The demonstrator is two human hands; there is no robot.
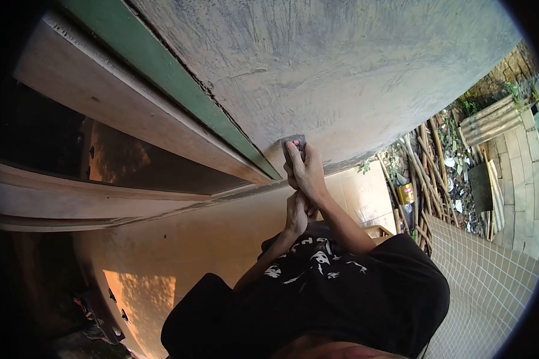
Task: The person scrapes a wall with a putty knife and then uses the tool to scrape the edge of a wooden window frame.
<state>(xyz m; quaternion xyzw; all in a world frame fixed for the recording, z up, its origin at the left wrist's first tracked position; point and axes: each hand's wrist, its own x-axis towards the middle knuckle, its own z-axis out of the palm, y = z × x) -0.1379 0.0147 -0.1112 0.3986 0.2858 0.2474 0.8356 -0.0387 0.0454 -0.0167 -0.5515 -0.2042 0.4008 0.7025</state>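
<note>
My right hand point(306, 170) is closed around a small dark block point(293, 142), its thumb lying along the block. The block is against the lower part of the grey, streaked wall point(317, 72), close to the green frame strip point(179, 78). Just below, my left hand point(296, 214) is closed near my right wrist; its fingers are partly hidden, and what they grip, if anything, cannot be made out.
A wooden window or door frame point(132, 128) runs along the left. Tan floor tiles point(221, 239) lie below. Wooden poles point(428, 173), a yellow can point(405, 194), corrugated sheet point(491, 121) and white netting point(479, 269) are on the right.
</note>
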